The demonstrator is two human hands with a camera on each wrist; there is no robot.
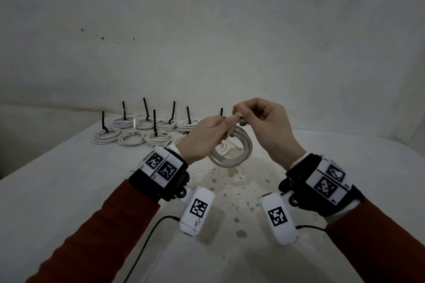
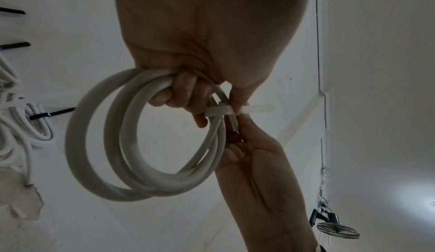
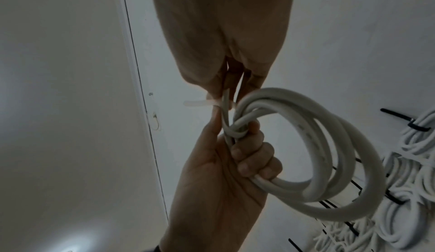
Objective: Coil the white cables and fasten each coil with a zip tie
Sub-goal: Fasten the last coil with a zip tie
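Note:
My left hand (image 1: pixel 216 131) holds a coil of white cable (image 1: pixel 248 142) above the table, fingers curled round its top strands. In the left wrist view the coil (image 2: pixel 77 144) hangs as three or so loops below that hand (image 2: pixel 188 92). A pale translucent zip tie (image 2: pixel 256 108) crosses the bundle at the grip, with its tail sticking out sideways. My right hand (image 1: pixel 241 115) pinches the tie at the bundle. In the right wrist view the right hand's fingers (image 3: pixel 223 88) come down on the tie (image 3: pixel 195 103), and the left thumb (image 3: pixel 214 124) touches it from below.
Several finished white coils (image 1: pixel 135 139) lie in rows at the table's back left, each with a black zip tie (image 1: pixel 154 122) standing up. Another white cable (image 1: pixel 224 148) lies on the table (image 1: pixel 230 193) behind the held coil. The tabletop is stained. A grey wall stands close behind.

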